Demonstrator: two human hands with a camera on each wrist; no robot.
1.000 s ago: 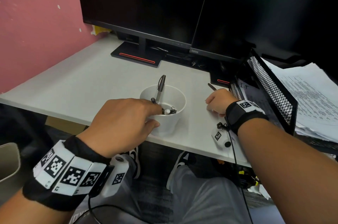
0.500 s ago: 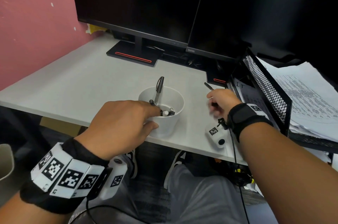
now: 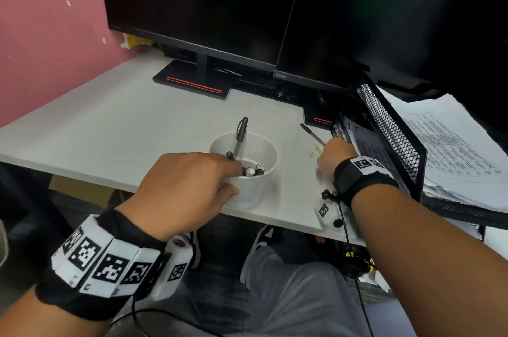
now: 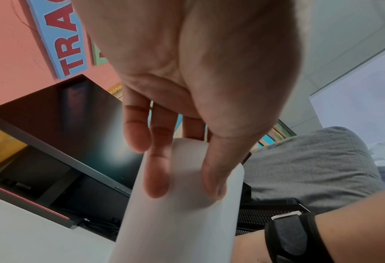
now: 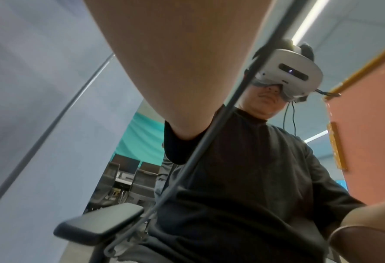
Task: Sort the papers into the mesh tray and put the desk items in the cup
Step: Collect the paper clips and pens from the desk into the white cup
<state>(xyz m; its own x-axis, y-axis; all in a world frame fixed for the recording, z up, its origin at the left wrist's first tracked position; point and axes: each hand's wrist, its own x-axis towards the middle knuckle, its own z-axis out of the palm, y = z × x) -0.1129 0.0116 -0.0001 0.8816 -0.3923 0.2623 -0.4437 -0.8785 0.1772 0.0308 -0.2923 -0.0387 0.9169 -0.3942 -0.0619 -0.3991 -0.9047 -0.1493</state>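
A white cup point(image 3: 254, 188) stands near the desk's front edge with a grey marker point(image 3: 240, 136) upright in it and small clips point(image 3: 254, 171) at the bottom. My left hand point(image 3: 192, 185) grips the cup's near side; in the left wrist view its fingers point(image 4: 156, 178) and thumb wrap the cup wall point(image 4: 176, 231). My right hand point(image 3: 330, 155) rests on the desk beside the black mesh tray point(image 3: 390, 127), fingers curled. A black pen point(image 3: 312, 133) lies with its near end at those fingers; whether they pinch it is hidden. Two yellow-green paper clips point(image 3: 314, 150) lie left of that hand.
Papers point(image 3: 453, 144) are stacked in the mesh tray, which overhangs the desk's right end. Two dark monitors point(image 3: 206, 6) on stands with red stripes point(image 3: 192, 85) line the back. A pink wall is at the left. The right wrist view faces back at the person.
My right hand has slid back toward me along the pen, uncovering the two paper clips. The pen, the cup and my left hand have stayed put.
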